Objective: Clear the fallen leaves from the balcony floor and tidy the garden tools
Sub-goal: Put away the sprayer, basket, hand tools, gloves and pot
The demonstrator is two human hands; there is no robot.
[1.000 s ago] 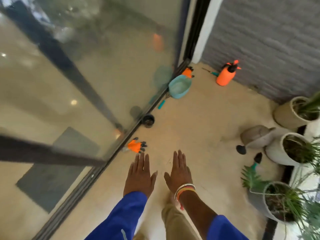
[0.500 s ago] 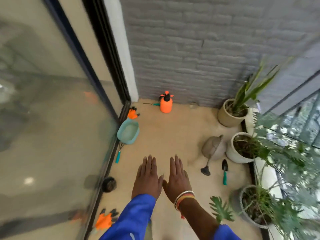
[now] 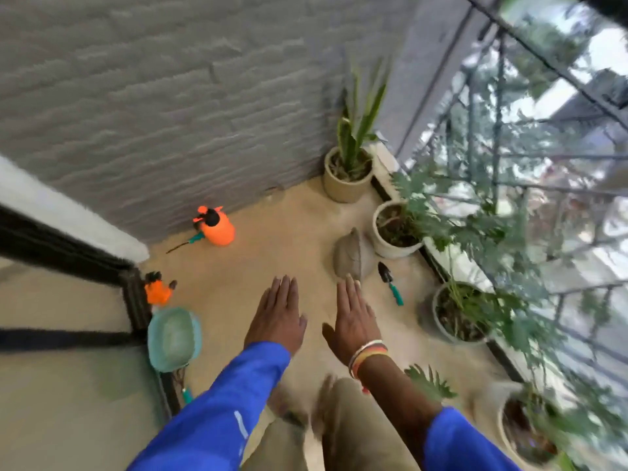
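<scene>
Both my hands are held out flat over the beige balcony floor [image 3: 272, 239], palms down, holding nothing: my left hand [image 3: 277, 314] and my right hand [image 3: 353, 317] side by side. An orange spray bottle [image 3: 217, 227] stands by the grey brick wall. A small trowel with a teal handle [image 3: 390, 282] lies beyond my right hand, beside a grey watering can [image 3: 351, 256]. An orange garden glove [image 3: 158, 290] and a teal basin [image 3: 173, 338] lie at the left by the door frame. A green leaf [image 3: 430, 385] shows near my right forearm.
Several potted plants line the right side along the railing: a beige pot [image 3: 346, 175], a white pot [image 3: 394, 229], a grey pot [image 3: 458, 314]. The black sliding-door frame [image 3: 136, 300] and glass are at the left. The brick wall [image 3: 170, 96] closes the far end.
The view has swung right from the glass door toward the wall and the railing plants. My hands stay flat and side by side, now slightly further apart.
</scene>
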